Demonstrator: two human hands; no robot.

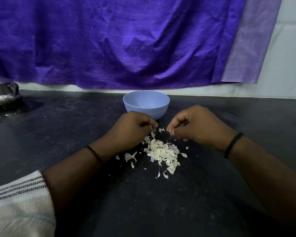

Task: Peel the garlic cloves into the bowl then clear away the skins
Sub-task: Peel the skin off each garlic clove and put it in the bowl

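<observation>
A light blue bowl (146, 104) stands on the black counter (178, 202) near the back wall; its inside is hidden from here. In front of it lies a heap of white garlic skins (162, 153), with stray flakes scattered to its left and front. My left hand (132, 130) hovers over the heap's far left edge, fingers curled, pinching a bit of skin at the fingertips. My right hand (193, 127) is opposite, fingers curled, pinching a small pale piece. Whether either piece is a clove or only skin is unclear.
A shiny steel vessel (2, 94) stands at the far left of the counter. A purple cloth (118, 43) hangs along the wall behind the bowl. A striped sleeve (19, 202) shows at the lower left.
</observation>
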